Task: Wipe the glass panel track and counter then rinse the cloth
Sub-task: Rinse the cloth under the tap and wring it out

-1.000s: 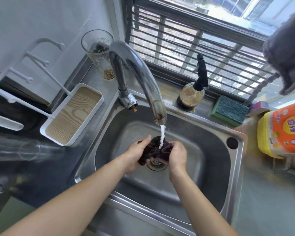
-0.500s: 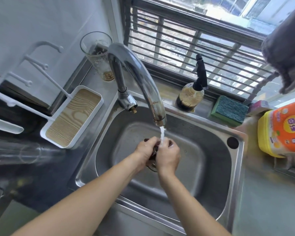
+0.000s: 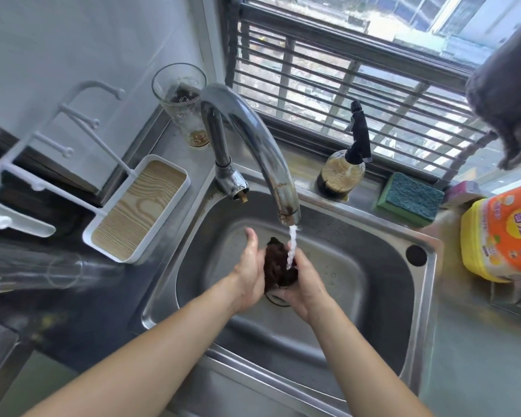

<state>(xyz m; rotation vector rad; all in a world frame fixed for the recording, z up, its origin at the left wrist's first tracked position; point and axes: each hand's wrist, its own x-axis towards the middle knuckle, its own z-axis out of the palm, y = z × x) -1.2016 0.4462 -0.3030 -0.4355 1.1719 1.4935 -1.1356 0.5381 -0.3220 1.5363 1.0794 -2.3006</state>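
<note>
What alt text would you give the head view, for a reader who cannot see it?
Two bare hands, left hand and right hand, hold a dark cloth under water running from the tap over a steel sink. A sponge, a spray bottle and a glass stand on the counter behind, below a barred window.
</note>
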